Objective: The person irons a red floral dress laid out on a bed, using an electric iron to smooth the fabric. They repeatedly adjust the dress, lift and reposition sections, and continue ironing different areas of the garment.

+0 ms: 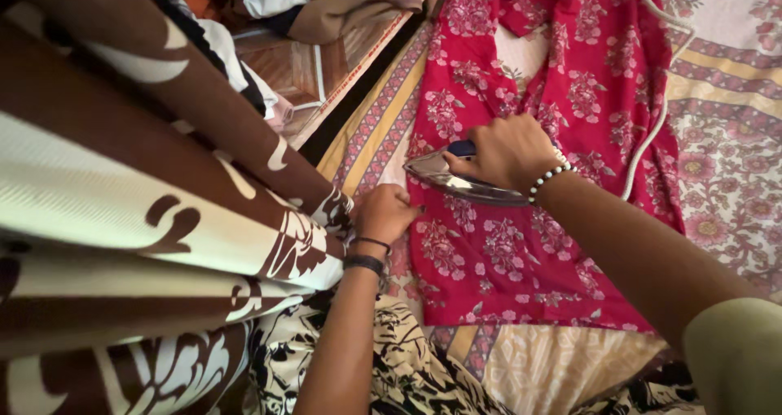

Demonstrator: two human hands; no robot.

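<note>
Head camera looks straight down on a red floral garment (570, 81) spread flat over a patterned bedsheet (725, 97) with yellow and maroon bands. The right hand (509, 150) has its fingers curled tight around the dark handle of a metal iron (456, 180), whose shiny soleplate rests on the red cloth with its pointed nose aimed toward nine o'clock. A beaded bracelet (547, 179) rings that wrist. A white cord (652, 130) trails from behind the hand up toward one o'clock, lying across the garment and the sheet.

Just at seven o'clock from the iron, the left hand (384, 213) sits at the garment's left edge, fingers bunched together and pressing down on the cloth; whether they pinch the hem I cannot tell. Two dark bands (365, 260) circle that wrist.

A brown and cream curtain (122, 195) fills the nine o'clock side. At twelve o'clock lies a heap of clothes (318, 0) on a wooden floor (285, 65). At six o'clock, black and white printed fabric (407, 366) covers the person's lap.
</note>
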